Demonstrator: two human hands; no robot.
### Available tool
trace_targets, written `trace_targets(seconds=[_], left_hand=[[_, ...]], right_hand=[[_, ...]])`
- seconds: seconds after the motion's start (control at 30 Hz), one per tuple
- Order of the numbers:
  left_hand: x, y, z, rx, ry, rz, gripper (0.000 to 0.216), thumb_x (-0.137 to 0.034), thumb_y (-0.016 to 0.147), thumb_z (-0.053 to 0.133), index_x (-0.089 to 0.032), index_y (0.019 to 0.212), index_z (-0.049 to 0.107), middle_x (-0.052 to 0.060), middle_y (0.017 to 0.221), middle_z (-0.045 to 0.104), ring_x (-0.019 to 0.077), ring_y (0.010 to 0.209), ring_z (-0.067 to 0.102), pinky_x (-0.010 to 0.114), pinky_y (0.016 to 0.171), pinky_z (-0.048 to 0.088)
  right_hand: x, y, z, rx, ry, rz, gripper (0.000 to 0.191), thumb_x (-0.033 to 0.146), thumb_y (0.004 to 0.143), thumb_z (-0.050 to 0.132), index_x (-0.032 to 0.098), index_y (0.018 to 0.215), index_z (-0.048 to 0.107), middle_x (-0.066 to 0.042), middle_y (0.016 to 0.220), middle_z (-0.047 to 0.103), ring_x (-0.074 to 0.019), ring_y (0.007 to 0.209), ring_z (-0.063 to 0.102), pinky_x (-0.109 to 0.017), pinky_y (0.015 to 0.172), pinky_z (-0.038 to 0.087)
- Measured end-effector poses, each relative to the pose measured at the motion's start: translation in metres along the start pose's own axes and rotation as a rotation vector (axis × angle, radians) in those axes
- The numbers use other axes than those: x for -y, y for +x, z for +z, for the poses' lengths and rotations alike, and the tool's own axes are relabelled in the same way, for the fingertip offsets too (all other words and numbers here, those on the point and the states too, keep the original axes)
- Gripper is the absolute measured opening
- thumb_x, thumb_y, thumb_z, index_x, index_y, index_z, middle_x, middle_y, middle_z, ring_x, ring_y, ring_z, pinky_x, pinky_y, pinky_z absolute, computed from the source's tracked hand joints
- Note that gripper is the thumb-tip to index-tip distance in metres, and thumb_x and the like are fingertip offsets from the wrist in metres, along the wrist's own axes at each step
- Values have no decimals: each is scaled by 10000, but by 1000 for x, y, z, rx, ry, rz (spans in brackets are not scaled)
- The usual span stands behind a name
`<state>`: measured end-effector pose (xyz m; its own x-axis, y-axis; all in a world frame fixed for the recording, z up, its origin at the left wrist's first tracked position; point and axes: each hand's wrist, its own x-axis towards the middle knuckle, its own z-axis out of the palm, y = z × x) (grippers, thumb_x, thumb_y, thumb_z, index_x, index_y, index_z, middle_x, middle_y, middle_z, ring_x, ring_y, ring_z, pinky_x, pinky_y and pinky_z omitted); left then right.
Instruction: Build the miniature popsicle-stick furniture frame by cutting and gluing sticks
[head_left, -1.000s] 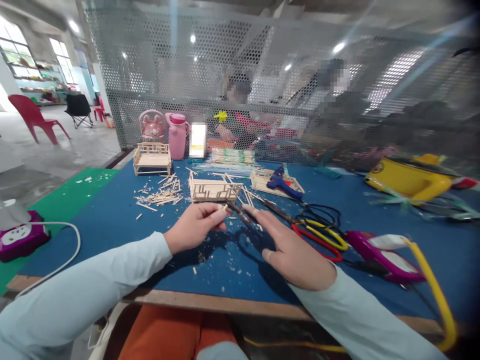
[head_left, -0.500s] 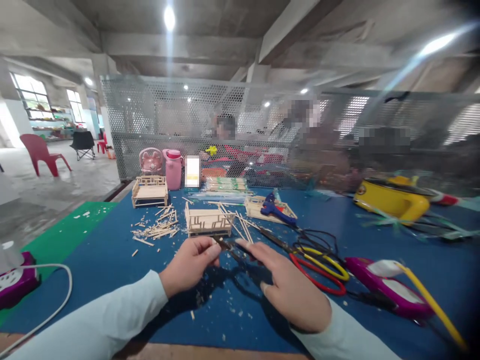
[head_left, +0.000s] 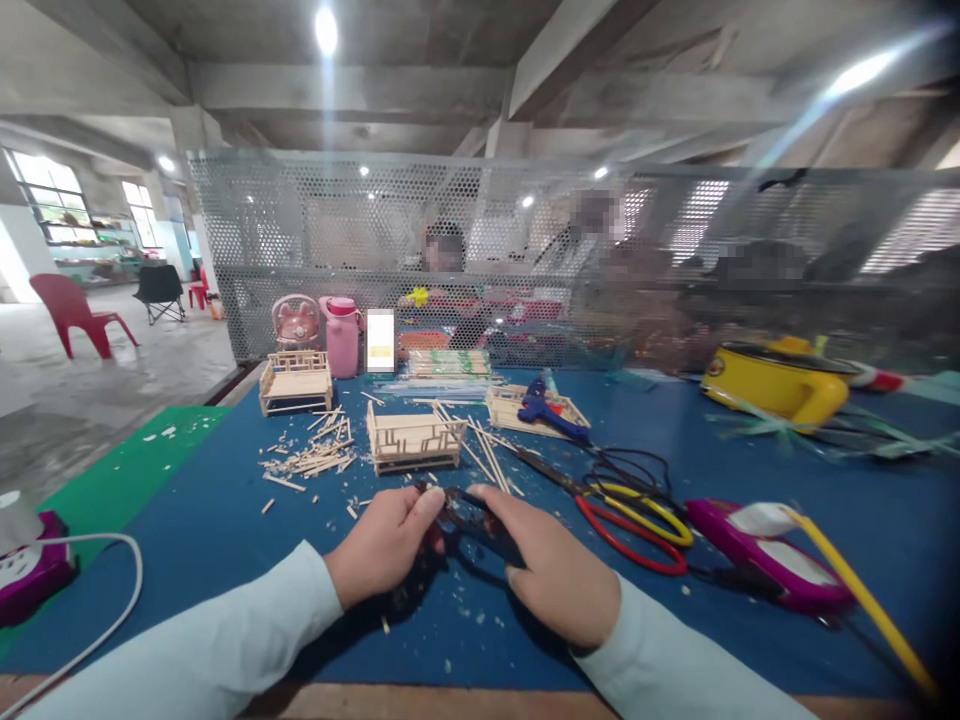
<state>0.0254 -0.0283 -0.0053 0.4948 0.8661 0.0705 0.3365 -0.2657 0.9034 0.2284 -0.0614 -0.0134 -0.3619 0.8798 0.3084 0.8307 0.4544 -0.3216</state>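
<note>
Dark-handled pliers [head_left: 491,530], perhaps cutting pliers, are gripped by my right hand [head_left: 570,580], its fingers round the handles. Their jaws point left toward my left hand [head_left: 390,545], which is closed with thumb and index finger pinched at the jaws. Whatever lies in that pinch is too small and covered to make out. Just beyond my hands stands a small wooden-stick model bed [head_left: 416,440] with rails. Loose sticks [head_left: 326,455] and cut bits lie to its left, and longer sticks [head_left: 495,455] to its right.
Scissors [head_left: 630,520] with red and yellow handles lie right of my hand, near a purple power strip [head_left: 765,560]. Behind are a blue glue gun [head_left: 551,410], another stick model [head_left: 296,385], a pink bottle [head_left: 343,338] and a yellow pot [head_left: 772,385]. People sit beyond a mesh screen [head_left: 300,225].
My right hand has moved a little left, with its fingers closer round the plier handles. My left hand has dropped slightly, and the whole view has shifted a little.
</note>
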Motion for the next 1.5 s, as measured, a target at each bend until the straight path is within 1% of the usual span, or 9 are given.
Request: trace_targets(seconds=[0.17,0.37,0.6,0.7,0.8,0.93,1.1,1.3,1.5], left_hand=[[1,2,0,-59,122,0,481,-502,902,265,-201,538,357,-38,508,362,120,517,346,276,550,254],[5,4,-2,-111,200,0,451,-491,887,302,-207,539,342,-36,526,371,121,532,320,277,545,217],[0,1,4,-78,110,-68,475,-487,891,273,-206,511,317,-34,493,337,116,503,297,285,534,199],[1,4,4,-61,-67,-60,475,-531,869,313,-202,526,314,-43,496,318,103,491,272,271,513,201],[0,7,-2,76,-481,-121,441,-559,839,320,-200,584,344,-55,513,318,90,466,254,238,481,222],[-3,9,-12,170,-840,-180,208,-342,763,422,-178,636,414,-24,598,416,87,523,382,209,514,304],[0,9,-10,-5,-644,-66,210,-323,773,501,-144,710,592,-35,615,369,84,561,345,220,533,285],[2,9,-5,-4,-538,3,424,-507,761,577,-118,920,636,-50,601,416,79,567,368,234,571,284],[-2,8,-5,2,-587,-11,497,-553,657,676,-100,857,646,-38,624,454,72,578,371,234,579,292]], right_hand=[[-5,3,18,17,-8,31,772,73,578,464,163,1344,432,-133,1351,524,-258,1252,483,-449,1054,370],[-10,1,27,3,-154,35,786,76,587,482,171,1364,411,-131,1340,530,-265,1237,494,-440,1033,390],[16,4,5,17,-537,68,674,79,607,487,104,1280,507,-172,1014,634,-299,881,614,-411,756,481],[17,5,-1,36,-545,98,659,80,612,492,108,1270,515,-169,1021,635,-295,882,610,-397,757,471],[9,2,-7,45,-454,143,669,87,613,489,117,1282,502,-159,1150,619,-281,1033,586,-382,868,455],[-6,-2,-23,177,-436,209,714,96,613,484,116,1327,471,-163,1168,616,-305,1086,565,-451,910,434],[-16,-2,-33,278,-478,323,739,87,656,475,91,1391,398,-193,1237,576,-326,1159,525,-537,1007,330],[-14,0,-29,226,-522,350,677,138,704,487,125,1378,420,-166,1202,587,-323,1134,533,-524,1006,317],[-20,-2,-21,118,-535,299,633,482,782,527,123,1303,510,-198,1167,608,-358,1105,548,-537,938,378]])
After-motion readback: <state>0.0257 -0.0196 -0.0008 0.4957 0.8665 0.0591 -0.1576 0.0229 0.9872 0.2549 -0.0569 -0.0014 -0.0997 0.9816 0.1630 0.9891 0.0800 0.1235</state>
